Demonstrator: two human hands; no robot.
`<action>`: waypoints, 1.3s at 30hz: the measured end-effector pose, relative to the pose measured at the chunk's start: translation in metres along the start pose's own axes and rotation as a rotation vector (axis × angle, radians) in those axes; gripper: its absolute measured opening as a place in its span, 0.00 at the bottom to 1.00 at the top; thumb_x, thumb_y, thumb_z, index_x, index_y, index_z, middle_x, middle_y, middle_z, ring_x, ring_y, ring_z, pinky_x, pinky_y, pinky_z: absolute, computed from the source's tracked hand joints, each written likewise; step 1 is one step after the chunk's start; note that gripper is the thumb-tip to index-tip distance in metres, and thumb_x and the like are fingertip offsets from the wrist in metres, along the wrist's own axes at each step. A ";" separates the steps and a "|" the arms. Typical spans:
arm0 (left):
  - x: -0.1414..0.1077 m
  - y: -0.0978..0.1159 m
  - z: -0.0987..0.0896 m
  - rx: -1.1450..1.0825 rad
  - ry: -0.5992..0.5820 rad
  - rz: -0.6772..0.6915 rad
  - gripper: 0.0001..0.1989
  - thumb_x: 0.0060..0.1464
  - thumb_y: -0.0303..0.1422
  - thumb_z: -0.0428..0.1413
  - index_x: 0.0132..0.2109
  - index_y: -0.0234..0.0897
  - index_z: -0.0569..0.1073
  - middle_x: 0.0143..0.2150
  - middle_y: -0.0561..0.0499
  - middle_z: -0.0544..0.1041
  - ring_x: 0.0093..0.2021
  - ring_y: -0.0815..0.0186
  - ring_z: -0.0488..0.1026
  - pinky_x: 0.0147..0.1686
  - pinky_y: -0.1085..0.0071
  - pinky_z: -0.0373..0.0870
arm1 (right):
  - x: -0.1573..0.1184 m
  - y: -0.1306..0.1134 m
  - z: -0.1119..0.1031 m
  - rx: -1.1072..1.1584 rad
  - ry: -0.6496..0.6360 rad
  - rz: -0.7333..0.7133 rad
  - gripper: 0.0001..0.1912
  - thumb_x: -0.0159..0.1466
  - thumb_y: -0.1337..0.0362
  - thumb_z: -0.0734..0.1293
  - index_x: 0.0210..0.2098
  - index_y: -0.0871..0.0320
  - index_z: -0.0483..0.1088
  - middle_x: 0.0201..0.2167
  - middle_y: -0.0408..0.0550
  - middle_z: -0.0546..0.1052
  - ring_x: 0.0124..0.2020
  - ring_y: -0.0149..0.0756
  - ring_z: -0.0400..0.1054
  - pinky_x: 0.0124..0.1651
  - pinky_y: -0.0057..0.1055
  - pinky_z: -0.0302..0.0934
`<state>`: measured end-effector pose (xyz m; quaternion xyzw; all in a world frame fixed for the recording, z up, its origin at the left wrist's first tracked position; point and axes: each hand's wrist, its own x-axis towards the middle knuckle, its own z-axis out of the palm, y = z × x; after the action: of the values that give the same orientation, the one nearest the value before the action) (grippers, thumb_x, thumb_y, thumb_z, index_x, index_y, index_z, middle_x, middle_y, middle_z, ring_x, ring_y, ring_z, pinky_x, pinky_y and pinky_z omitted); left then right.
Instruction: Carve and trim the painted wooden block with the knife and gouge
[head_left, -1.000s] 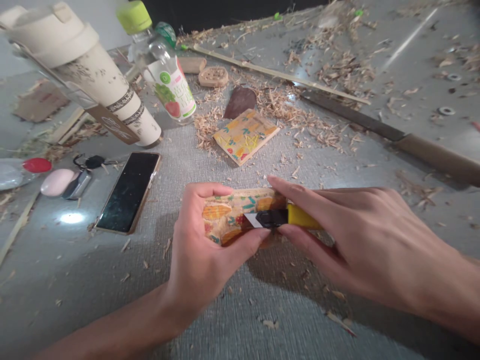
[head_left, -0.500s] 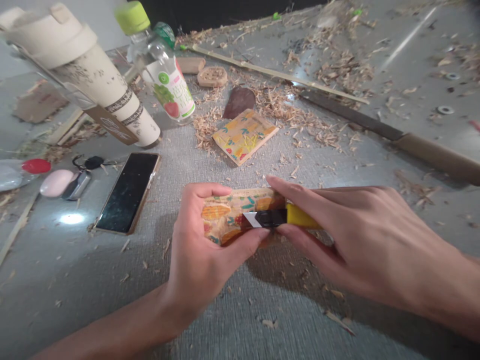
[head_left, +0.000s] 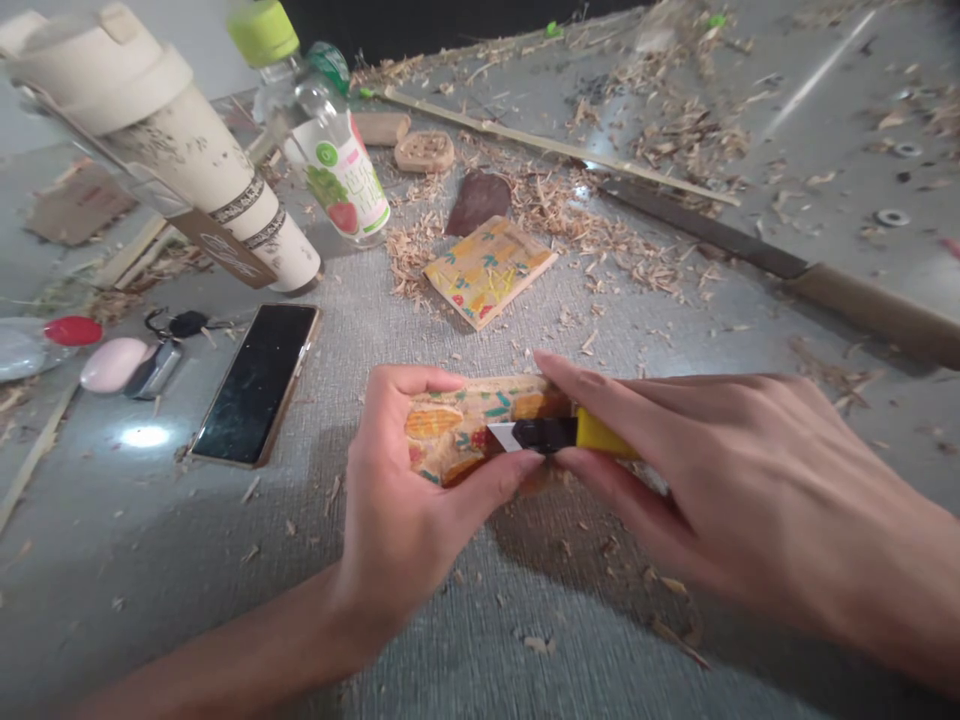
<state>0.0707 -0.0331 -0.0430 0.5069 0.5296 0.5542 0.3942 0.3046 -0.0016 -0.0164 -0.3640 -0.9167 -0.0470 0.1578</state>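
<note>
Painted block [head_left: 433, 424] sits between the left hand's [head_left: 401, 510] thumb and curled fingers; the right hand [head_left: 720, 460] pinches a yellow-and-black cutter [head_left: 553, 435], blade over the painted face. Beyond the hands, the grey surface [head_left: 427, 660] carries shavings [head_left: 645, 250] and a painted panel [head_left: 491, 272]; leftward lies a phone [head_left: 259, 385]. Farthest off, the background [head_left: 465, 25] is black. Hands, block and cutter have barely shifted since the earlier frame.

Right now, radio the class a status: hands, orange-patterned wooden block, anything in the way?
Left hand gripping orange-patterned wooden block. Right hand holding yellow-and-black utility knife, silver blade over block. Possibly in the way: left thumb, beside blade.
</note>
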 end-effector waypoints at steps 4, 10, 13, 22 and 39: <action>0.000 0.002 0.001 0.008 0.015 -0.026 0.29 0.45 0.27 0.83 0.48 0.47 0.76 0.31 0.67 0.87 0.25 0.70 0.87 0.26 0.82 0.84 | -0.002 -0.002 0.003 -0.042 0.015 0.001 0.24 0.87 0.57 0.53 0.68 0.64 0.72 0.37 0.51 0.89 0.21 0.41 0.77 0.26 0.42 0.53; 0.001 0.001 0.001 0.095 0.041 -0.034 0.28 0.45 0.30 0.83 0.47 0.47 0.77 0.32 0.65 0.86 0.27 0.69 0.87 0.27 0.80 0.84 | -0.002 -0.007 0.012 -0.031 0.073 -0.009 0.19 0.87 0.62 0.54 0.61 0.62 0.73 0.39 0.51 0.89 0.25 0.40 0.79 0.28 0.41 0.56; 0.001 0.000 0.001 0.097 0.043 -0.052 0.27 0.45 0.31 0.83 0.46 0.47 0.76 0.32 0.65 0.86 0.27 0.68 0.87 0.28 0.78 0.84 | -0.001 -0.010 0.015 -0.051 0.080 0.005 0.18 0.86 0.63 0.54 0.60 0.62 0.73 0.40 0.50 0.90 0.26 0.38 0.79 0.28 0.41 0.57; 0.002 0.002 0.001 0.092 0.056 -0.074 0.26 0.45 0.30 0.81 0.45 0.47 0.76 0.31 0.64 0.85 0.27 0.67 0.87 0.28 0.76 0.85 | -0.002 -0.013 0.022 -0.119 0.129 -0.008 0.19 0.85 0.61 0.60 0.65 0.66 0.75 0.43 0.51 0.91 0.29 0.39 0.81 0.31 0.41 0.61; 0.001 0.001 -0.002 0.113 0.066 -0.115 0.28 0.45 0.30 0.80 0.48 0.45 0.75 0.33 0.61 0.85 0.28 0.67 0.84 0.27 0.75 0.82 | 0.002 -0.003 0.022 -0.094 0.169 -0.046 0.18 0.85 0.60 0.64 0.67 0.64 0.72 0.41 0.50 0.91 0.30 0.38 0.81 0.32 0.36 0.65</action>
<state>0.0681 -0.0324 -0.0412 0.4785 0.6010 0.5163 0.3786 0.2958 0.0016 -0.0362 -0.3446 -0.9051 -0.1240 0.2161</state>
